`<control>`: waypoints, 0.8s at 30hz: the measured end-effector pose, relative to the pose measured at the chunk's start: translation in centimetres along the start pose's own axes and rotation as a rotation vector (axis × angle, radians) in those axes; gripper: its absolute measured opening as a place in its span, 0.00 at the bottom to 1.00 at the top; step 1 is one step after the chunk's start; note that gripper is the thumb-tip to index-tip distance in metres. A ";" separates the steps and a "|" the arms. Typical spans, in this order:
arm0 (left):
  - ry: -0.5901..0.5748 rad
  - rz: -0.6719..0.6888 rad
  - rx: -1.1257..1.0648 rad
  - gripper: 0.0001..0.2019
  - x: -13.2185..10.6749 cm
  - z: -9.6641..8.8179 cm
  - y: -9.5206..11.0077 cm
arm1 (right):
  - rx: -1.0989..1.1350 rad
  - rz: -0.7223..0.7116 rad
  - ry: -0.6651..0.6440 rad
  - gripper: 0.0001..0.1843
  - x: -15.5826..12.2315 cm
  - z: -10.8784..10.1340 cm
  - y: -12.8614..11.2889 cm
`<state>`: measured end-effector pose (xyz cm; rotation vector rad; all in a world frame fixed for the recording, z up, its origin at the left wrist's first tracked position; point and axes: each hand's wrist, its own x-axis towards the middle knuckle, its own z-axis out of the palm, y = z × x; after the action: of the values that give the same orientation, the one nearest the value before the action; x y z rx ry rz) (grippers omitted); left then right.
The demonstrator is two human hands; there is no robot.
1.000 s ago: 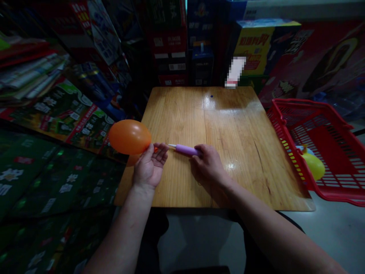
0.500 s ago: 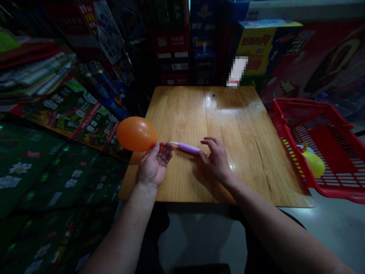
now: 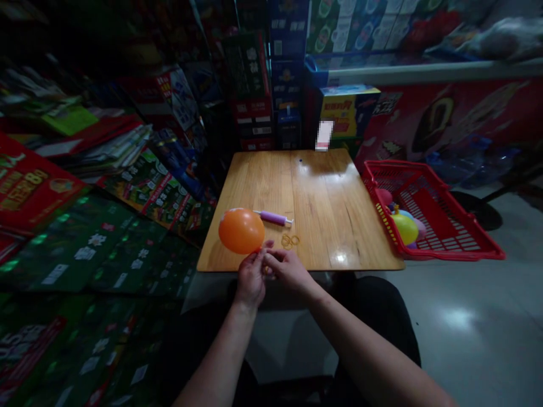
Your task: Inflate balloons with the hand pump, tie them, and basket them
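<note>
An inflated orange balloon hovers over the near left part of the wooden table. My left hand is closed on its neck. My right hand meets the left at the neck with thumb and fingers pinched together; the overlapping fingers hide most of the neck and any small thing there. Just beyond the hands, a purple balloon pump lies on the table, its nozzle end beside the balloon. Several thin yellowish rubber bands lie between the pump and my right hand.
On the right, a red plastic basket holds a yellow balloon and other coloured balloons. Stacked green cartons crowd the table's left side. More boxes stand behind it, and a blurred pale card is at the far edge.
My right hand has left the pump and come over to my left hand at the balloon's neck. Both hands and the balloon are nearer the front edge. The rubber bands are now uncovered.
</note>
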<state>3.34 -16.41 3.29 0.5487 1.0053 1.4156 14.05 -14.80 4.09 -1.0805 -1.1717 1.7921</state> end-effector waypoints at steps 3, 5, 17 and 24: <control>0.056 -0.001 0.021 0.16 -4.9 0.1 -0.7 | 0.028 0.028 0.003 0.23 -4.4 1.1 0.2; 0.050 -0.015 -0.016 0.16 -7.6 0.1 -0.8 | 0.063 0.038 0.012 0.23 -7.2 1.8 0.0; -0.001 -0.189 -0.201 0.12 -17.7 0.9 -0.1 | -0.278 -0.105 0.202 0.11 -15.6 3.8 0.1; -0.059 -0.138 0.271 0.13 -21.4 -0.8 0.4 | -0.638 -0.250 0.316 0.13 -16.2 2.8 0.3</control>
<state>5.33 -37.16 8.40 0.7008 1.1734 1.1422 17.62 -30.19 8.59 -1.4297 -1.6367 1.0205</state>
